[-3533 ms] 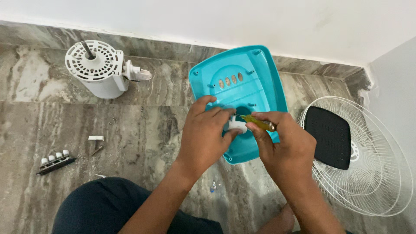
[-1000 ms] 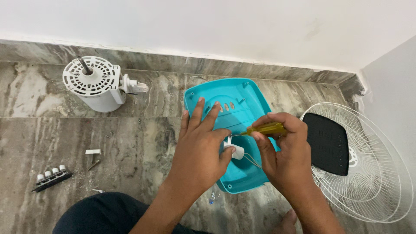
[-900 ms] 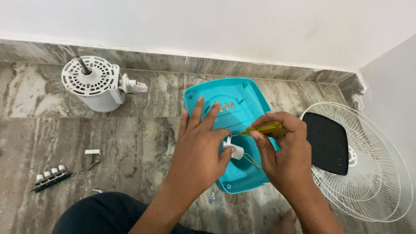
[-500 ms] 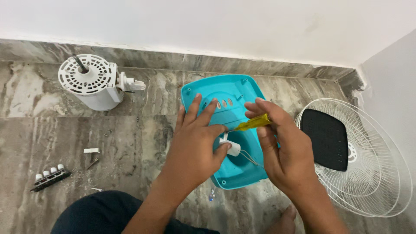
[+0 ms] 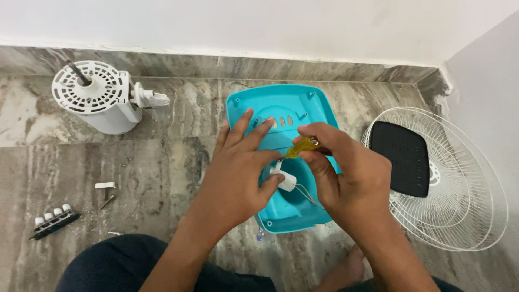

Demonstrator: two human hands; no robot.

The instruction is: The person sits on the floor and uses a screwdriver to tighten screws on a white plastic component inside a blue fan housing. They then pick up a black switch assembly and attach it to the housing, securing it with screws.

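My left hand (image 5: 238, 178) pinches a small white capacitor (image 5: 285, 179) inside the turquoise fan base cover (image 5: 281, 108) on the marble floor (image 5: 162, 162). My right hand (image 5: 346, 173) grips a yellow-handled screwdriver (image 5: 303, 146) just above it. Farther off stands the white fan motor (image 5: 97, 97).

You have one turquoise fan housing (image 5: 286, 116), one white motor unit (image 5: 97, 100), one wire fan guard (image 5: 454, 189), one switch block (image 5: 53, 220) with four white buttons, and one yellow-handled screwdriver (image 5: 303, 146).

Pretty bright, even indoor light, soft shadows under the turquoise housing (image 5: 281, 116), sharp focus, no glare.
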